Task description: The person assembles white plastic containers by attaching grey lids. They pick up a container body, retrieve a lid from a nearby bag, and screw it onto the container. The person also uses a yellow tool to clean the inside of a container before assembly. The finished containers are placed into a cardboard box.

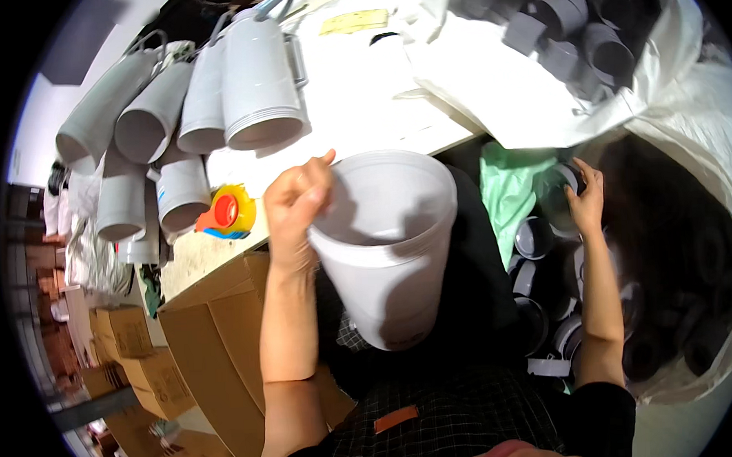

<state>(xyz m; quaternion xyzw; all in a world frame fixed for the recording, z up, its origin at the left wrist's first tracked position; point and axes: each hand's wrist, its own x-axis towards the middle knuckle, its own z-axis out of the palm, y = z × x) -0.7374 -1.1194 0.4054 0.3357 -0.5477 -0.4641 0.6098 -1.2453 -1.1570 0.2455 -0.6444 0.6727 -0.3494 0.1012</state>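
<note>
Beside a cluttered white table (361,106), the left hand (295,200) grips a white jug (387,244); the right hand (587,198) grasps a grey lid (559,189).

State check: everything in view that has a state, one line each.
white jug: upright, open top, no lid, held at rim
left hand: gripping the jug rim
right hand: on a grey lid in the sack
stacked white jugs: lying on their sides, nested
tape dispenser: resting on table
</note>
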